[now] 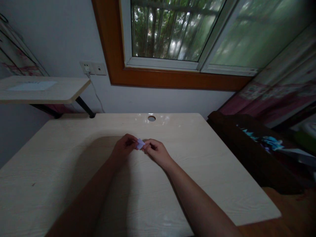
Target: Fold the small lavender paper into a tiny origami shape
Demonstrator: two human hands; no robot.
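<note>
Pinching lilac paper [140, 144] | left fingers [132, 138], right fingers [150, 150]: both gripping | sheet [32, 86]: marks unreadable

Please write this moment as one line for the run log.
left hand: holds purple paper | right hand: holds same paper | location: over desk

My one view comes from the wearer's head, above the near side of the counter [232, 184], facing forward and tilted down. The left forearm [91, 194] and right forearm [197, 194] run in from the bottom, so I look along them from the wearer's own side. The left grip [123, 146] and right grip [158, 153] sit near the middle, small at this range. It's a wide view: I catch the window [170, 36] ahead at the top, a shelf [61, 90] at left and a curtain [281, 89] at right.
</note>
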